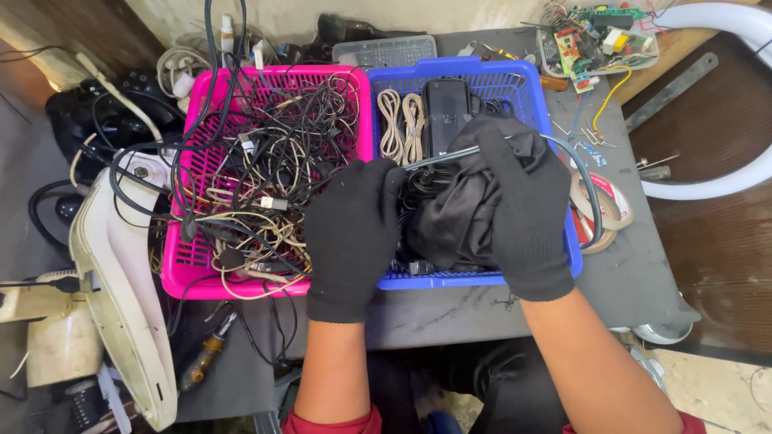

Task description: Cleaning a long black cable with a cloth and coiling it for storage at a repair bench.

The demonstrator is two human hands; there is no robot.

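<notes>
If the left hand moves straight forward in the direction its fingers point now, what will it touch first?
Probably the black cable bundle in the blue basket: the left hand points up and right toward it and seems already to touch it. Depth is unclear.

both gloved hands, left hand and right hand, grip a black cable over the blue basket.

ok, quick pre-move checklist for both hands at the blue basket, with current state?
1. Left hand gloved, on the black cable bundle: ok.
2. Right hand gripping the dark cable that loops out past the blue basket wall: ok.
3. Bundle free of other cables in the basket: cannot tell, the hands cover it.
4. Black adapter and beige coils lying apart from the hands: ok.
5. Pink basket tangle kept inside its walls: not ok, cables spill over the left edge.
</notes>
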